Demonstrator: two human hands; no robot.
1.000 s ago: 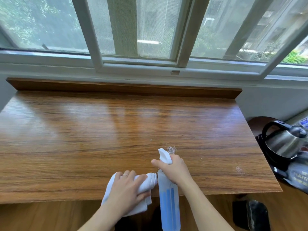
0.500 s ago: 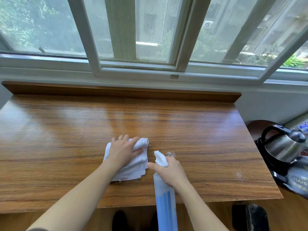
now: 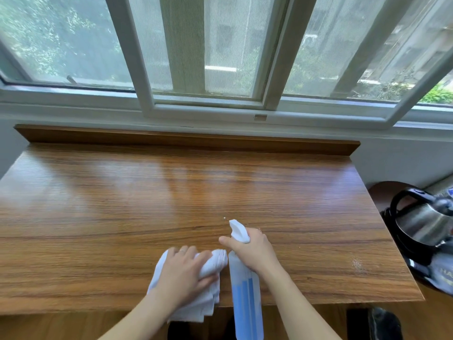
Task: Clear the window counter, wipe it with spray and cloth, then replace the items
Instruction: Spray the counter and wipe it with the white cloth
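The wooden worktop (image 3: 171,204) sits under the window (image 3: 208,57), with a raised wooden ledge (image 3: 186,139) along its back edge. Taking the spray bottle (image 3: 246,298) as the marker: it is near the worktop's front edge, right of centre, its white nozzle pointing away toward the window and its blue-tinted body hanging out past the front edge. The right hand (image 3: 250,249) has its grip curled round the bottle's neck, just behind the nozzle. Just left of the bottle, the left hand (image 3: 182,273) lies on a bunched white cloth (image 3: 208,266), fingers bent over it and pressing it onto the wood; part of the cloth droops over the front edge. Ahead of the nozzle a few small white specks dot the surface. Well to the right of the bottle, near the worktop's right front corner, is a pale smudge (image 3: 357,264). Farther right, off the worktop, a steel kettle (image 3: 426,224) with a black handle stands lower down.
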